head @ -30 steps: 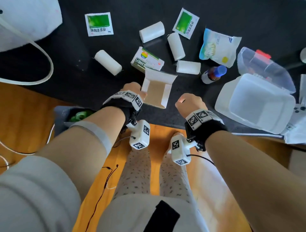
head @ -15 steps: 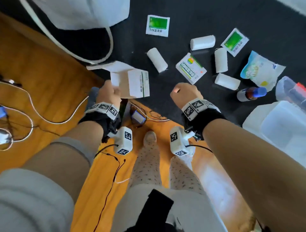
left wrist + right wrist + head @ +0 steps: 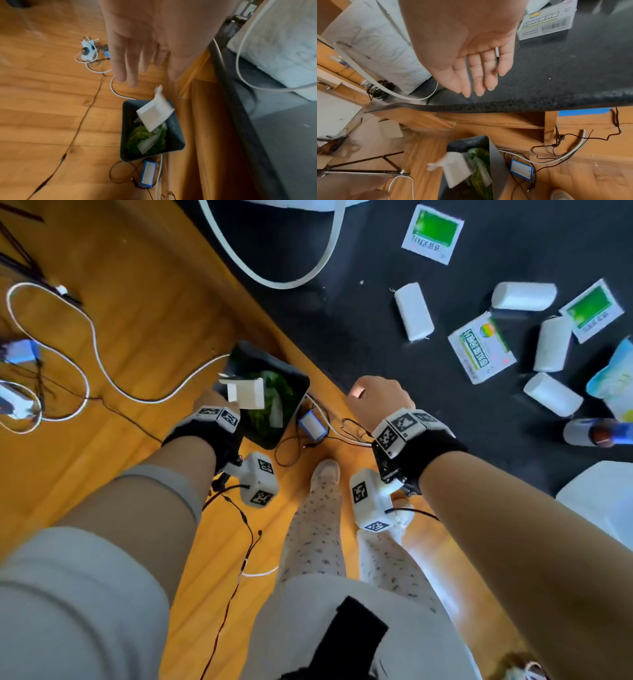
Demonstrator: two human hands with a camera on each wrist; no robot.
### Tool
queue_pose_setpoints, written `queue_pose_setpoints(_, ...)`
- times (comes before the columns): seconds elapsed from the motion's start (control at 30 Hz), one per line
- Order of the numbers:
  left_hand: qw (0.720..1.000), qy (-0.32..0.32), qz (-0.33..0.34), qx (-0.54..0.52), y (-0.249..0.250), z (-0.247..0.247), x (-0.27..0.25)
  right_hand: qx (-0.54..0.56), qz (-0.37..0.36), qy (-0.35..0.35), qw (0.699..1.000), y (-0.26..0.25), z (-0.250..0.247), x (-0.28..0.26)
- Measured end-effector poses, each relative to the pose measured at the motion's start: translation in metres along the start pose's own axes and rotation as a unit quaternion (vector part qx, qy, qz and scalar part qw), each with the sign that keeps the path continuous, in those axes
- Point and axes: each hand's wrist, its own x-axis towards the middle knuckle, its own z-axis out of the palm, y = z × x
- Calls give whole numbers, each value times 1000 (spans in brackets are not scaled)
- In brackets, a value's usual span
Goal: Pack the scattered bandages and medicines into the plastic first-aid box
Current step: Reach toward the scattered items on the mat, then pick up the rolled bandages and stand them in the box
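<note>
Head view, wooden floor, black tabletop

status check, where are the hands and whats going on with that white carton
Left hand open above the bin, holding nothing. White carton mid-air over the bin. Right hand open, empty, over the black mat. Nothing in the way.

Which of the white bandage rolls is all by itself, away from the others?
The bandage roll lying left of the medicine box. The other three rolls sit bunched together on the box's right, by the green packet.
</note>
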Motion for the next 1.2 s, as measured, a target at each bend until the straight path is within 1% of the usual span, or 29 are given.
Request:
queue_pose_setpoints(0.07, 997, -39, 57, 20, 16, 3, -6, 9, 14, 7, 1000, 7, -7, -2)
queue_pose_setpoints(0.13, 989, -80, 127, 17, 43, 10, -18, 20, 33, 20, 999, 19, -17, -4)
queue_pose_setpoints(0.2, 973, -120, 196, 21, 76, 19, -37, 33, 53, 35, 997, 36, -31, -6)
queue_pose_setpoints(0.27, 956, -146, 255, 20, 110, 31, -60, 51, 75, 54, 994, 61, -48, -10)
queue_pose_setpoints(0.33, 940, -167, 298, 15, 141, 45, -83, 68, 98, 73, 990, 88, -65, -14)
queue_pose_setpoints(0.43, 926, -178, 334, 6, 182, 73, -117, 90, 133, 96, 982, 136, -91, -21)
queue_pose_setpoints(0.5, 920, -189, 344, 8, 205, 90, -140, 104, 150, 109, 977, 169, -104, -24)
queue_pose_setpoints(0.57, 914, -188, 358, 37, 224, 102, -157, 118, 161, 118, 973, 198, -112, -26)
queue_pose_setpoints(0.63, 917, -160, 363, 52, 240, 108, -163, 127, 154, 126, 972, 217, -117, -23)
queue_pose_setpoints(0.7, 925, -116, 354, 77, 251, 113, -161, 143, 136, 139, 970, 231, -119, -18)
queue_pose_setpoints(0.77, 935, -60, 316, 148, 261, 119, -153, 167, 125, 151, 966, 240, -122, -9)
queue_pose_setpoints(0.83, 950, 7, 246, 194, 265, 119, -145, 160, 121, 174, 964, 243, -123, 0)
queue_pose_setpoints(0.9, 961, 63, 197, 183, 274, 124, -135, 135, 127, 196, 963, 249, -122, 15)
queue_pose_setpoints(0.97, 963, 92, 192, 167, 282, 132, -119, 104, 134, 193, 966, 254, -118, 30)
queue_pose_setpoints(1.03, 955, 88, 211, 187, 289, 136, -109, 79, 137, 183, 970, 258, -112, 44)
queue_pose_setpoints(1.13, 929, 52, 244, 275, 293, 141, -104, 49, 139, 185, 972, 260, -101, 52)
queue_pose_setpoints(1.2, 930, 53, 251, 264, 294, 145, -97, 44, 146, 165, 974, 258, -93, 52)
